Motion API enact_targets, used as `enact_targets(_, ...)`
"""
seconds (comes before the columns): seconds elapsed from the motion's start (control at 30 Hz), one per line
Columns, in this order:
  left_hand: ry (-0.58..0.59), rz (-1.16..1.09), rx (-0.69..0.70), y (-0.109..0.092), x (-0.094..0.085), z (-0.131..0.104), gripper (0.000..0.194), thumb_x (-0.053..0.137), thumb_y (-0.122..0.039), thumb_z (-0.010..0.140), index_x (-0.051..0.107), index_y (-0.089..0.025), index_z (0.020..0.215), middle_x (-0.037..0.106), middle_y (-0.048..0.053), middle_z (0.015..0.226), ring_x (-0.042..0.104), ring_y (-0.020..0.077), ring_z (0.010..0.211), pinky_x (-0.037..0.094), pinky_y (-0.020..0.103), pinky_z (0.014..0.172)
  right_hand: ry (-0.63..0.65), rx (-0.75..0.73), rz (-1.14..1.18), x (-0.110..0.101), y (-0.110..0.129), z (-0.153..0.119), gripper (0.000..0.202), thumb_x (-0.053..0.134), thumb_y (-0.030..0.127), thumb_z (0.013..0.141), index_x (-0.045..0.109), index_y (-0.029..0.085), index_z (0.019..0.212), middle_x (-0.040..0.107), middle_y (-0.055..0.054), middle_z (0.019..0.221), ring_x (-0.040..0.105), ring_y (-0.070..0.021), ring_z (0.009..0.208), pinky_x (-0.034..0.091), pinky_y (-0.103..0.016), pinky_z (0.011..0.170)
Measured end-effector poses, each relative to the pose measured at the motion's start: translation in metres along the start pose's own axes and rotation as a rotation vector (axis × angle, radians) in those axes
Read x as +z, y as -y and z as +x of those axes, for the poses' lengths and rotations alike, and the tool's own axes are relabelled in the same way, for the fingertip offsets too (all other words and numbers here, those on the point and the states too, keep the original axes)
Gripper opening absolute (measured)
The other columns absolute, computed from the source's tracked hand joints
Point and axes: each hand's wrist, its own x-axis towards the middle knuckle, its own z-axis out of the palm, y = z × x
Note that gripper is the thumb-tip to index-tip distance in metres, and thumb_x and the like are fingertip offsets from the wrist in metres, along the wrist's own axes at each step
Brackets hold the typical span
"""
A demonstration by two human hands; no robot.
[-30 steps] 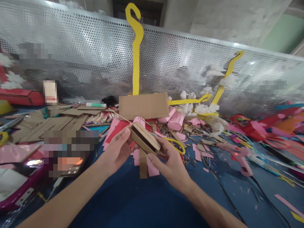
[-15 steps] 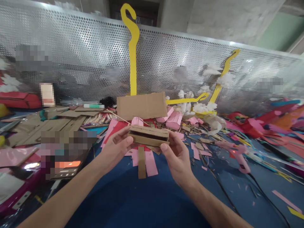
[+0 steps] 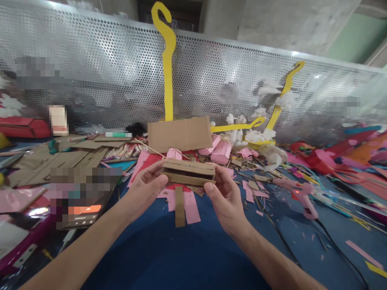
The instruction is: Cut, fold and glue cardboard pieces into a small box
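Between both hands is a small folded cardboard box (image 3: 189, 167), held level above the table, with a dark slot along its near side. My left hand (image 3: 148, 180) grips its left end, thumb in front and fingers behind. The right end is pinched by my right hand (image 3: 224, 193) in the same way. Below the box lie a narrow cardboard strip (image 3: 179, 209) and pink paper pieces (image 3: 192, 211). Just behind it stands a larger cardboard panel (image 3: 180, 135), with a tall yellow hook shape (image 3: 168, 80) rising at its back.
A pink glue gun (image 3: 298, 193) with a black cord lies on the right of the blue table (image 3: 187, 257). Flat cardboard sheets (image 3: 65, 165) and a glue stick (image 3: 117, 134) are at the left. A perforated metal panel (image 3: 199, 72) closes off the back.
Both hands keep their hold on the cardboard box, which stays almost in place. The view has shifted very slightly; nothing was let go or picked up.
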Motion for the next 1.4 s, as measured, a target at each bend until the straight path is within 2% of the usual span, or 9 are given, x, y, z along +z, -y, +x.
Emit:
enact_targets(0.13, -0.008, 0.005, -0.017, 0.000, -0.002, 0.001, 0.042, 0.084, -0.039, 0.082, 0.076, -0.022, 0.120, 0.077, 0.011, 0.123, 0.068, 0.0307, 0.122, 0.051, 0.044, 0.107, -0.003, 0.036, 0.043, -0.002, -0.003, 0.001, 0.043, 0.076, 0.043, 0.092, 0.063, 0.030, 0.131, 0.073, -0.007, 0.131, 0.069, -0.0268, 0.122, 0.056, -0.049, 0.108)
enact_targets(0.23, -0.011, 0.004, -0.038, 0.000, -0.004, 0.001, 0.044, 0.084, -0.041, 0.081, 0.076, -0.020, 0.119, 0.076, 0.013, 0.123, 0.068, 0.0309, 0.120, 0.053, 0.042, 0.103, -0.009, 0.076, 0.103, -0.003, -0.004, 0.001, 0.041, 0.078, 0.041, 0.090, 0.064, 0.030, 0.128, 0.074, -0.007, 0.127, 0.071, -0.0265, 0.117, 0.060, -0.046, 0.101)
enact_targets(0.37, -0.038, -0.008, -0.070, 0.000, -0.005, 0.000, 0.046, 0.085, -0.039, 0.080, 0.075, -0.020, 0.121, 0.077, 0.012, 0.120, 0.069, 0.0302, 0.117, 0.055, 0.040, 0.098, -0.020, 0.131, 0.193, -0.001, 0.001, 0.002, 0.038, 0.081, 0.039, 0.088, 0.068, 0.029, 0.122, 0.075, -0.006, 0.120, 0.072, -0.0239, 0.105, 0.063, -0.038, 0.086)
enact_targets(0.53, -0.053, -0.027, -0.083, 0.003, -0.008, 0.002, 0.045, 0.086, -0.039, 0.079, 0.075, -0.019, 0.119, 0.076, 0.012, 0.121, 0.069, 0.0308, 0.116, 0.053, 0.042, 0.101, -0.010, 0.188, 0.254, 0.003, 0.008, 0.003, 0.033, 0.080, 0.037, 0.089, 0.071, 0.029, 0.119, 0.074, -0.004, 0.116, 0.069, -0.0171, 0.092, 0.060, -0.028, 0.073)
enact_targets(0.67, -0.079, -0.040, -0.101, 0.008, -0.009, 0.003, 0.039, 0.087, -0.036, 0.079, 0.076, -0.021, 0.114, 0.077, 0.010, 0.118, 0.069, 0.0285, 0.112, 0.053, 0.042, 0.100, 0.000, 0.211, 0.231, 0.004, 0.007, 0.003, 0.032, 0.076, 0.043, 0.092, 0.072, 0.030, 0.121, 0.073, -0.005, 0.124, 0.070, -0.0205, 0.096, 0.060, -0.032, 0.073)
enact_targets(0.8, -0.105, -0.031, -0.124, 0.009, -0.008, 0.003, 0.039, 0.088, -0.036, 0.078, 0.076, -0.022, 0.113, 0.077, 0.008, 0.115, 0.070, 0.0266, 0.111, 0.053, 0.040, 0.099, -0.017, 0.217, 0.211, 0.002, 0.005, 0.004, 0.030, 0.073, 0.046, 0.094, 0.074, 0.028, 0.118, 0.074, -0.006, 0.123, 0.070, -0.0233, 0.101, 0.061, -0.034, 0.074)
enact_targets(1.1, -0.074, -0.026, -0.128, 0.007, -0.009, 0.002, 0.042, 0.087, -0.036, 0.079, 0.075, -0.020, 0.115, 0.076, 0.010, 0.118, 0.070, 0.0266, 0.111, 0.052, 0.040, 0.103, 0.001, 0.246, 0.240, 0.001, 0.007, 0.004, 0.031, 0.073, 0.046, 0.094, 0.073, 0.027, 0.119, 0.074, -0.006, 0.122, 0.070, -0.0224, 0.098, 0.060, -0.034, 0.075)
enact_targets(1.4, -0.053, -0.018, -0.110, 0.007, -0.009, 0.001, 0.041, 0.087, -0.037, 0.079, 0.075, -0.021, 0.115, 0.077, 0.009, 0.118, 0.071, 0.0269, 0.112, 0.055, 0.039, 0.098, 0.035, 0.224, 0.259, 0.001, 0.007, 0.005, 0.024, 0.070, 0.042, 0.098, 0.075, 0.029, 0.118, 0.074, -0.004, 0.119, 0.070, -0.0192, 0.089, 0.059, -0.033, 0.072)
